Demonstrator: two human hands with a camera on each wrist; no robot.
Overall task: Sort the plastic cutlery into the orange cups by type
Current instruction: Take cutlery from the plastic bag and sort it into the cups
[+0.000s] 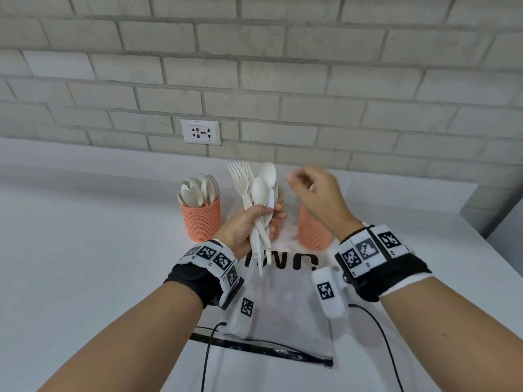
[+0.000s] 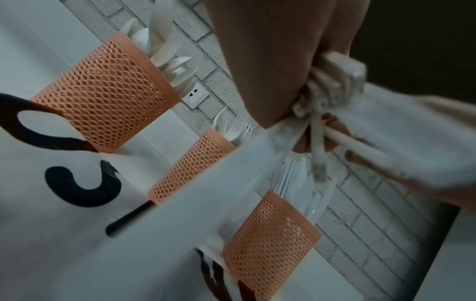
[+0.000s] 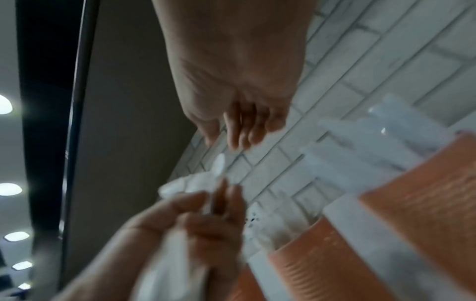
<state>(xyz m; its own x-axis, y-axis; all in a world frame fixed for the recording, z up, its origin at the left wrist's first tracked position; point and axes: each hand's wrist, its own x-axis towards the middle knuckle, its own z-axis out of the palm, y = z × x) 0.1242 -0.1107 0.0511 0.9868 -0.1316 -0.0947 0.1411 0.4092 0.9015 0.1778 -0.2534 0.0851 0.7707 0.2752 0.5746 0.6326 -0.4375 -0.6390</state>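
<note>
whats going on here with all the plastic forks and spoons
A person is sorting white plastic cutlery into three orange cups. The left hand grips a mixed bundle of forks, spoons and at least one knife above the table. The right hand hovers beside the bundle, holding nothing visible. The left cup already holds spoons, the middle cup forks, and the right cup clear pieces, type unclear.
</note>
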